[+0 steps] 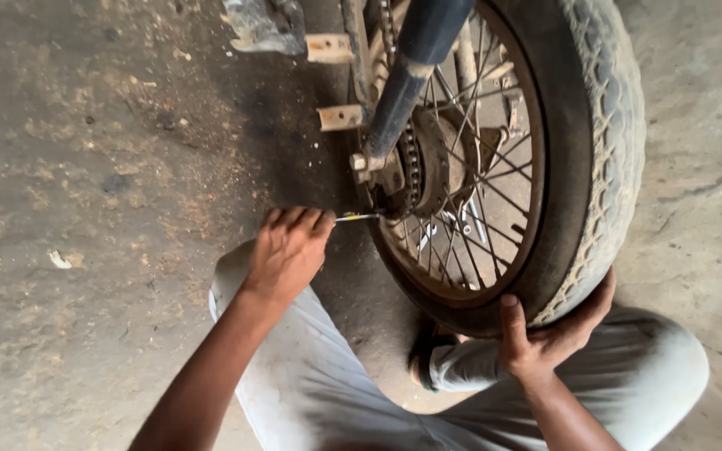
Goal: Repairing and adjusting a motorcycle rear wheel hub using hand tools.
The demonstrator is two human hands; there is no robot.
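Note:
A motorcycle rear wheel fills the upper middle, with a worn tyre (607,142), wire spokes (486,179) and a chain sprocket (415,171) at the hub. My left hand (288,250) is closed around a thin metal tool (359,217) whose tip points at the sprocket area. My right hand (549,330) grips the lower edge of the tyre, thumb on the sidewall and fingers wrapped under the tread. A dark blue shock absorber (407,83) runs down to the axle (365,163).
I squat on a stained concrete floor (102,192), with my knees in pale trousers (319,376) below the wheel and a sandalled foot (428,359) under the rim. Two footpeg brackets (340,117) stick out left of the swingarm. Small scraps lie on the floor at left.

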